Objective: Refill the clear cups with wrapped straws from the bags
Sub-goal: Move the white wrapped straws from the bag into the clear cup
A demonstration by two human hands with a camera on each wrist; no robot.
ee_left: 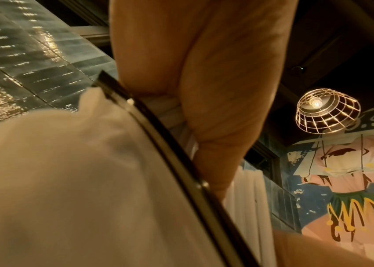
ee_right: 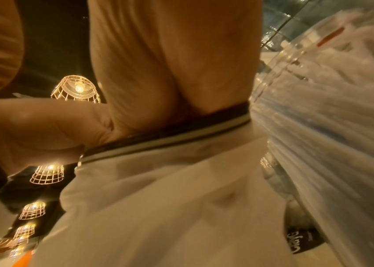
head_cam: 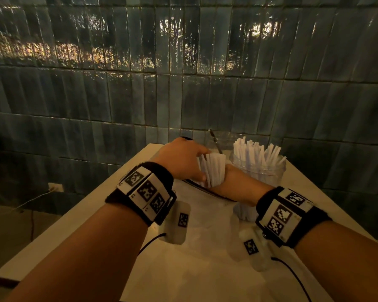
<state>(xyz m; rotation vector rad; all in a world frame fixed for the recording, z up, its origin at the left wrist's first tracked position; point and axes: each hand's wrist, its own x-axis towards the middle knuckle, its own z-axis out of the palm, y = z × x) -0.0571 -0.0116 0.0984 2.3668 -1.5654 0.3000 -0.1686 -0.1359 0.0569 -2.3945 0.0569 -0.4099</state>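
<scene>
A bundle of white wrapped straws (head_cam: 214,168) stands upright out of the mouth of a clear bag (head_cam: 196,216), which has a black zip strip (head_cam: 192,183). My left hand (head_cam: 200,165) grips the bundle from the left, fingers over its top and thumb low. From the right my right hand (head_cam: 228,182) grips its lower part. A clear cup (head_cam: 260,171) packed with wrapped straws stands just right of the bundle. In the left wrist view the left hand (ee_left: 204,90) rises behind the zip strip (ee_left: 158,135). The right wrist view shows the right hand (ee_right: 170,63) beside the cup (ee_right: 329,108).
A second clear cup (head_cam: 222,141) holding one dark straw stands behind, against the tiled wall (head_cam: 183,83). More white straws (head_cam: 242,212) show under my right wrist. The pale table (head_cam: 92,219) ends at left, with the floor and a cable (head_cam: 31,201) below.
</scene>
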